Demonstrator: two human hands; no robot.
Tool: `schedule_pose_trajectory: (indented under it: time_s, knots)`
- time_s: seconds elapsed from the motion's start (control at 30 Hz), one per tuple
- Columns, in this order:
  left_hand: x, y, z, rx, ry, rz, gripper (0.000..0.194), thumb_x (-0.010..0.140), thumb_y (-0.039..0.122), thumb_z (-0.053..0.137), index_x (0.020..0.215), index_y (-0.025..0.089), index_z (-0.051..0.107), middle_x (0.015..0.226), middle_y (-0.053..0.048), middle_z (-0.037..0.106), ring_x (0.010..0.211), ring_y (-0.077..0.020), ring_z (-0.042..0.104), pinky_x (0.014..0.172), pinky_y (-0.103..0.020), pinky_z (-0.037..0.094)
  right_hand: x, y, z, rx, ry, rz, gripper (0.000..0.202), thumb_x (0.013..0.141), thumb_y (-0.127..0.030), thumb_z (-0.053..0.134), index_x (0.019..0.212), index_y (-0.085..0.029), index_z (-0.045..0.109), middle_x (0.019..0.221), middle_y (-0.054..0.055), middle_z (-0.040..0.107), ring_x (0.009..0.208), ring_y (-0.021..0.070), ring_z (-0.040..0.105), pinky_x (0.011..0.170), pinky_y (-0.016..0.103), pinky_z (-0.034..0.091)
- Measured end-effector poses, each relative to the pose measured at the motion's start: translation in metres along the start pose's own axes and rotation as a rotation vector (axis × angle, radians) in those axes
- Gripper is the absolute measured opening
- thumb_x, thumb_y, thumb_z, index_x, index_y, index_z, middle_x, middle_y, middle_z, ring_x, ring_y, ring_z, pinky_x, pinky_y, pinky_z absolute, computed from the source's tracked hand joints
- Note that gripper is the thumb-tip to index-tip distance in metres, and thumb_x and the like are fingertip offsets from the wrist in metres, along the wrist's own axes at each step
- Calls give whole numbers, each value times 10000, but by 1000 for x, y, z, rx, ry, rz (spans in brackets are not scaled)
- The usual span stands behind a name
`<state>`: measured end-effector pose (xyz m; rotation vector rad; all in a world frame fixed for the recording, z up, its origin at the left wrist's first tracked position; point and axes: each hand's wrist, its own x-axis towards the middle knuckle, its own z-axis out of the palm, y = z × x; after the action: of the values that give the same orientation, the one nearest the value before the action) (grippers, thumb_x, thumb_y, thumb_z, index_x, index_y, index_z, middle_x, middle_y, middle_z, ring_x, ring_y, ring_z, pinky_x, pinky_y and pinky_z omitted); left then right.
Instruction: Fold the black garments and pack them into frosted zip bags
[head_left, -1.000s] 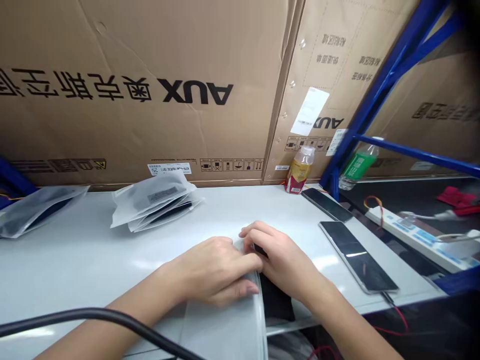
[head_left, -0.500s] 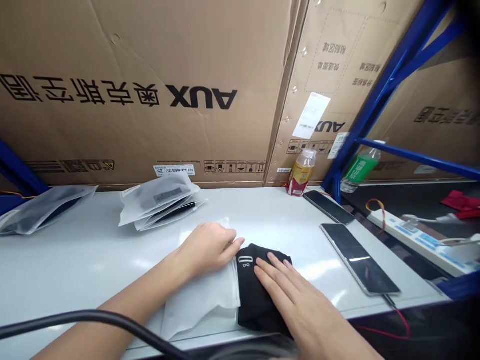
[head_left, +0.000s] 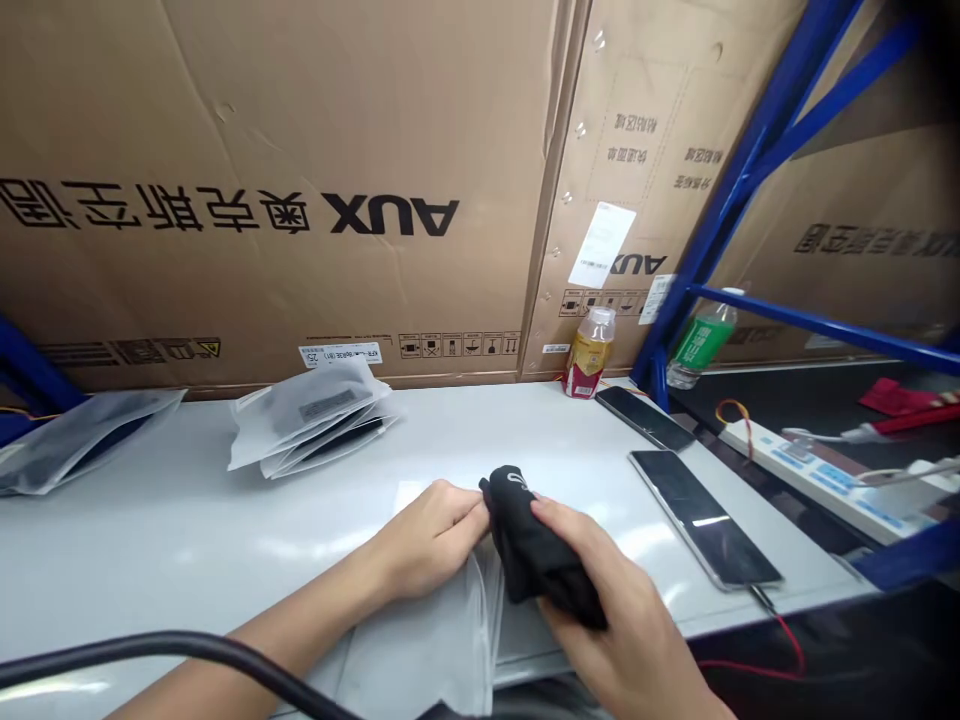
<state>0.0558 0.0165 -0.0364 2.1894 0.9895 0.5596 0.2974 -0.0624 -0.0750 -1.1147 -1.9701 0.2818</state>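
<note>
While left hand fingers pinch plastic bag mouth, right hand fingers clamp black garment.

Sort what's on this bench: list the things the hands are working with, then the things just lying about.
In hand:
left hand
right hand
black cloth
clear bag

Lying about:
stack of bagged items
two phones
two bottles
power strip
cardboard boxes

Warehouse packing bench
Stacked AUX cartons (appliance boxes), blue racking, bagged goods on a white table.
</note>
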Motion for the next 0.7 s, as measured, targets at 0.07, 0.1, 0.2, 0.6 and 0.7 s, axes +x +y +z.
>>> schedule_pose_trajectory:
  time_s: [0.07, 0.1, 0.2, 0.6, 0.7]
  knots:
    - [0, -2, -2, -53, 71, -9, 488, 1103, 396, 294, 668, 207, 405, 610, 26, 457, 596, -140, 449, 588, -273, 363, -1, 2, 7, -65, -114, -105, 896, 722, -16, 547, 1581, -251, 449, 1595, 93, 556, 1463, 293, 541, 1183, 459, 515]
    - [0, -4, -3, -57, 105, -12, 489, 1106, 394, 272, 673, 210, 405, 611, 24, 456, 610, -145, 456, 604, -276, 373, 0, 2, 7, -108, -174, -155, 934, 670, -6, 544, 1571, -244, 475, 1591, 93, 562, 1467, 305, 534, 1187, 470, 510]
    - [0, -5, -8, -72, 143, 13, 498, 1102, 393, 251, 668, 215, 419, 608, 18, 468, 621, -151, 466, 636, -287, 392, 8, -5, 0, -181, -406, -272, 929, 594, -17, 558, 1488, -266, 589, 1527, 57, 631, 1474, 334, 516, 1215, 500, 474]
    - [-4, 2, -3, -72, 204, 117, 424, 1118, 411, 326, 867, 198, 593, 839, -33, 650, 791, -190, 606, 795, -320, 512, 34, -41, 37, -242, -433, -163, 774, 942, -401, 703, 1627, -180, 418, 1692, 154, 419, 1551, 414, 353, 1256, 614, 358]
    - [-3, -9, 2, 38, 284, 93, 374, 1120, 411, 340, 1165, 213, 654, 1192, -87, 695, 1158, -245, 625, 1069, -420, 492, 39, -38, 32, -183, -427, -180, 492, 1018, -321, 593, 1506, -272, 558, 1605, 77, 539, 1512, 318, 416, 1270, 533, 343]
